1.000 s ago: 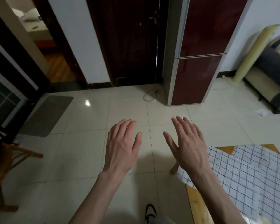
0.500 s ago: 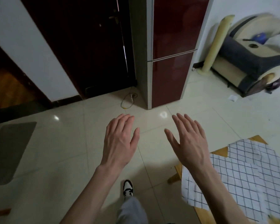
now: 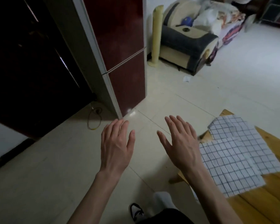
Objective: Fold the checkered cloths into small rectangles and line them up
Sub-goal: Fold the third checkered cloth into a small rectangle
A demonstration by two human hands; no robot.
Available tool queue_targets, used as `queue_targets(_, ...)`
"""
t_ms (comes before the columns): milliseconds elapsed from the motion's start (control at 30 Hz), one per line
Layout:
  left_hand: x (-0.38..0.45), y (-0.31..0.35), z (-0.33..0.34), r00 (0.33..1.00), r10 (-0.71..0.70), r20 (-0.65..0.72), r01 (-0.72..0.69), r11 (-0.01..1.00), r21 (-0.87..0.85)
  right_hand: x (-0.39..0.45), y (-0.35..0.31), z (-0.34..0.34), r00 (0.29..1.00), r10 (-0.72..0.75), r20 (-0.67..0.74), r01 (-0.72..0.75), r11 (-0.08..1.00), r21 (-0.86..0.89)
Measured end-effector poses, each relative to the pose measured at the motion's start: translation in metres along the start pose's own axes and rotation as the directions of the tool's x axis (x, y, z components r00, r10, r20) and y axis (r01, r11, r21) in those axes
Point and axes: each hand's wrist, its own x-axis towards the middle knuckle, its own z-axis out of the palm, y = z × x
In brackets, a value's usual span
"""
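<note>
Head view: left hand [image 3: 116,147] and right hand [image 3: 182,145] hover palm-down over the floor [image 3: 55,167], fingers spread, holding nothing. Two unfolded checkered cloths [image 3: 233,157] overlap at the tabletop's [image 3: 265,206] near-left corner.

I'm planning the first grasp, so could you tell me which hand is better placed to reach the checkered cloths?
Probably the right hand: it hovers open beside the checkered cloths on the wooden table; the left hand is over bare floor.

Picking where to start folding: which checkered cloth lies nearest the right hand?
The lower, larger checkered cloth, hanging over the wooden table edge beside the right hand. The other cloth lies farther back.
</note>
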Motion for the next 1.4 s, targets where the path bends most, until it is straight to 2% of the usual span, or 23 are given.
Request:
queue_targets(167, 0.044, 0.025, 0.037, 0.984, 0.169, 0.063, -0.162, 0.981, -0.109, 0.008, 0.022, 0.006, 0.983, 0.177, -0.052, -0.178, 0.984, -0.015)
queue_targets(367, 0.089, 0.055, 0.081, 0.927, 0.372, 0.058, -0.351, 0.909, -0.223, 0.014, 0.058, 0.018, 0.932, 0.341, -0.123, -0.344, 0.939, -0.002)
queue_targets(500, 0.114, 0.074, 0.108, 0.892, 0.448, 0.061, -0.417, 0.868, -0.271, 0.021, 0.091, 0.021, 0.886, 0.426, -0.186, -0.432, 0.902, 0.009)
queue_targets(867, 0.170, 0.151, 0.169, 0.769, 0.634, 0.082, -0.564, 0.733, -0.380, 0.015, 0.165, 0.037, 0.736, 0.650, -0.188, -0.658, 0.753, 0.029)
queue_targets(1067, 0.174, 0.200, 0.203, 0.636, 0.762, 0.123, -0.633, 0.605, -0.483, -0.006, 0.182, 0.030, 0.607, 0.759, -0.234, -0.777, 0.629, 0.028)
queue_targets(1200, 0.173, 0.229, 0.229, 0.526, 0.835, 0.161, -0.663, 0.521, -0.537, -0.026, 0.193, 0.038, 0.477, 0.842, -0.253, -0.862, 0.504, 0.052)
queue_targets(1400, 0.174, 0.257, 0.287, 0.372, 0.909, 0.187, -0.655, 0.400, -0.641, -0.039, 0.218, 0.068, 0.350, 0.893, -0.283, -0.924, 0.379, 0.054)
